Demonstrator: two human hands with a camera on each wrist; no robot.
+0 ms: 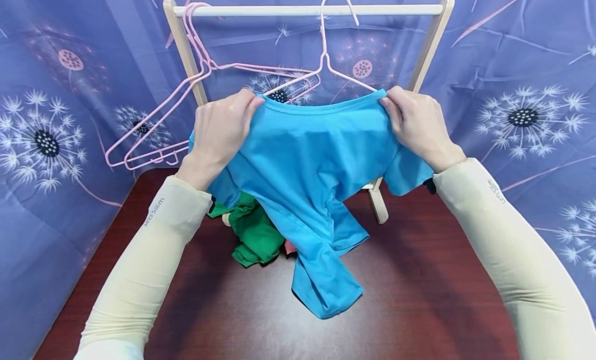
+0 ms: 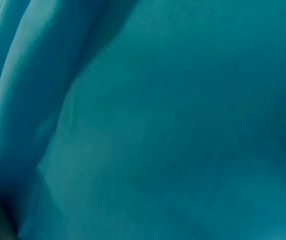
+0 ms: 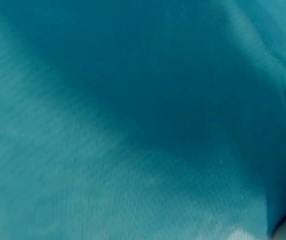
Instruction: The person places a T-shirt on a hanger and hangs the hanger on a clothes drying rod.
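A light blue short-sleeved romper (image 1: pixel 316 148) hangs between the two hands, its neckline stretched wide. The left hand (image 1: pixel 221 124) grips the neckline's left end with thumb and curled fingers. At the right end, the right hand (image 1: pixel 421 123) pinches the neckline the same way. A pink hanger (image 1: pixel 324 39) rises out of the neck opening; its lower part is hidden inside the cloth. Its hook overlaps the rail, and I cannot tell whether it bears on it. Blue cloth fills the left wrist view (image 2: pixel 172 125) and right wrist view (image 3: pixel 133 125).
A small rack with a white rail (image 1: pixel 279 11) and wooden legs stands behind. Two pink hangers (image 1: pixel 160 117) hang at its left end. Green clothing (image 1: pixel 258 233) and a bit of red cloth (image 1: pixel 290 247) lie on the brown table (image 1: pixel 396 298) below. A patterned blue curtain surrounds it.
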